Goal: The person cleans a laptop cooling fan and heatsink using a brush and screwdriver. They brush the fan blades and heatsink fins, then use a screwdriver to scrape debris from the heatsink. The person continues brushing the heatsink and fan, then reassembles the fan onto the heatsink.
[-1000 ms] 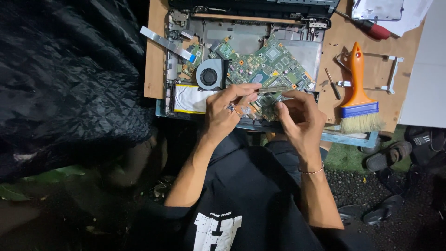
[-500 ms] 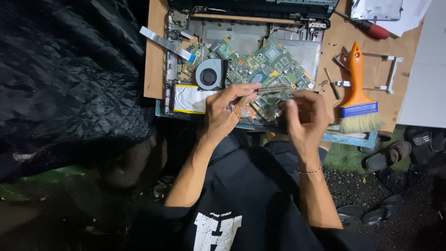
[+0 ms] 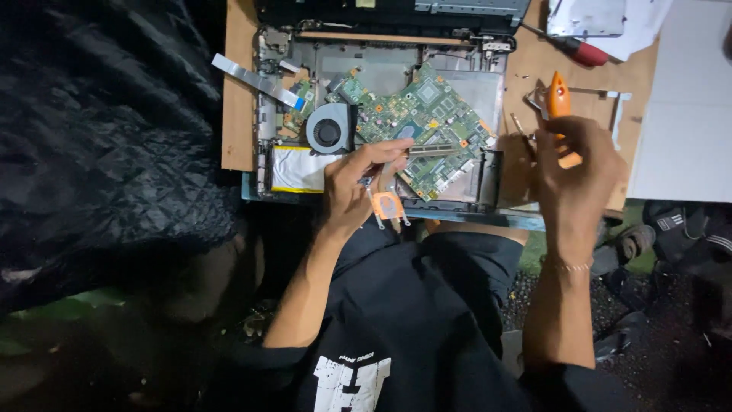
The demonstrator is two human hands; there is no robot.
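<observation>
Opened laptop on a wooden board, both hands at its near edge.

The left hand pinches a copper heatsink plate at the near edge of the laptop base, below the green motherboard. The right hand is closed around an orange-handled brush at the wooden board's right side.

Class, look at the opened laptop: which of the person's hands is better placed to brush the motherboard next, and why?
Probably the right hand: it grips the orange-handled brush, while the left hand holds a copper heatsink piece.
</observation>
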